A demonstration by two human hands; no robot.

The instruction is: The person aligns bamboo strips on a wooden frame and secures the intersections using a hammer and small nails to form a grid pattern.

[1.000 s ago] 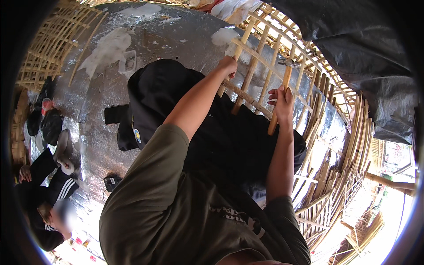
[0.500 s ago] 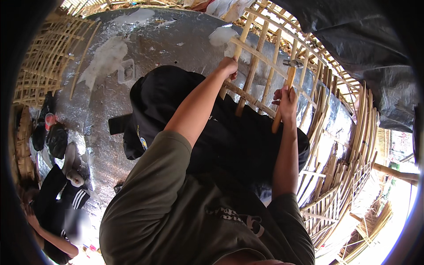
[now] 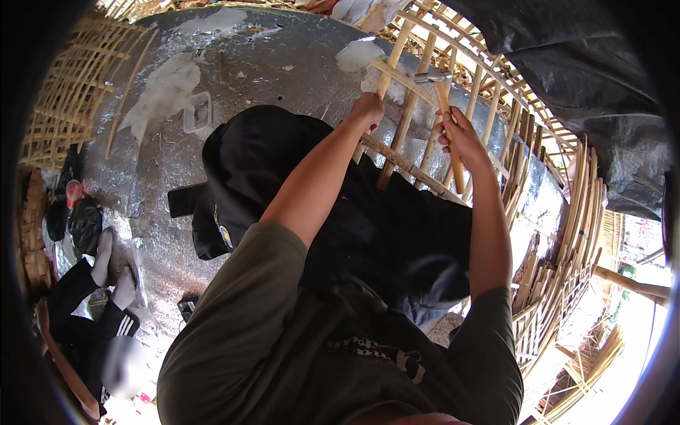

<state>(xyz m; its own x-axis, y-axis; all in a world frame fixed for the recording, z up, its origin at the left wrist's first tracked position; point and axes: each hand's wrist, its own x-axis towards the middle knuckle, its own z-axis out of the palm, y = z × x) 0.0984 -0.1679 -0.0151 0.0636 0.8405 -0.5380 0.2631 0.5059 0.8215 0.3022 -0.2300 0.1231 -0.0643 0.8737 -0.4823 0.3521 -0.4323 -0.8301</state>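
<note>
My left hand is closed around an upright slat of a bamboo lattice, which leans over my lap. My right hand grips the wooden handle of a hammer. The hammer's metal head lies over the lattice, close to a cross slat; whether it touches cannot be made out. Black cloth covers my legs beneath the lattice's near end.
Silvery sheeting covers the floor. Stacked bamboo strips curve along the right, below a black tarp. A woven bamboo panel stands far left. At lower left another person sits; a dark phone lies beside my leg.
My right hand has moved the hammer left and away from me, bringing its head nearer my left hand. My left hand keeps its hold. The other person's arm and legs have shifted.
</note>
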